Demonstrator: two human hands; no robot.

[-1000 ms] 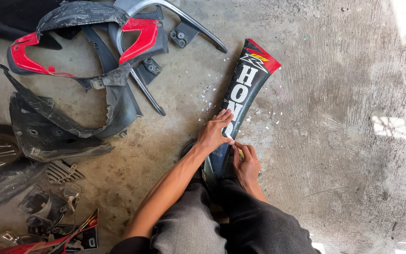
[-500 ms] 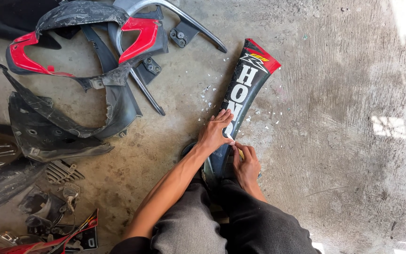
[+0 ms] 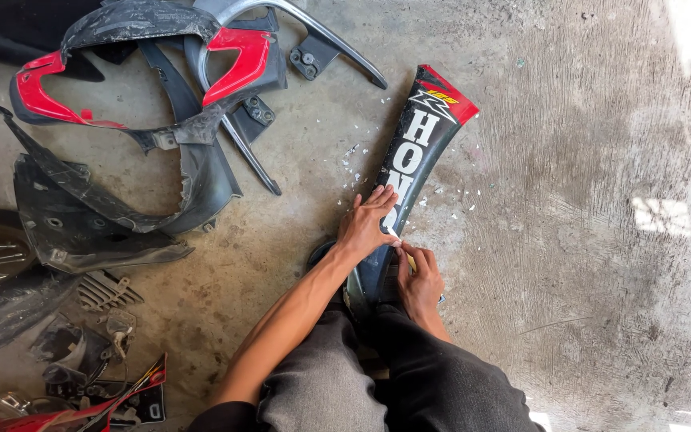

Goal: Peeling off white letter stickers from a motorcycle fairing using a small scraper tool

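I see no shift from earlier frames. Left hand (image 3: 368,224) stays flat, fingers spread, pressing the black panel (image 3: 409,172). Right hand (image 3: 419,280) stays closed on a small scraper (image 3: 404,246), so decal removal continues.

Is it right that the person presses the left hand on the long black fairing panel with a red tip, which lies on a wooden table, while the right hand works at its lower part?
Not quite. The head view shows the black fairing panel lying on a bare concrete floor, not a wooden table. The rest holds: the left hand presses on it and the right hand works at its lower part.
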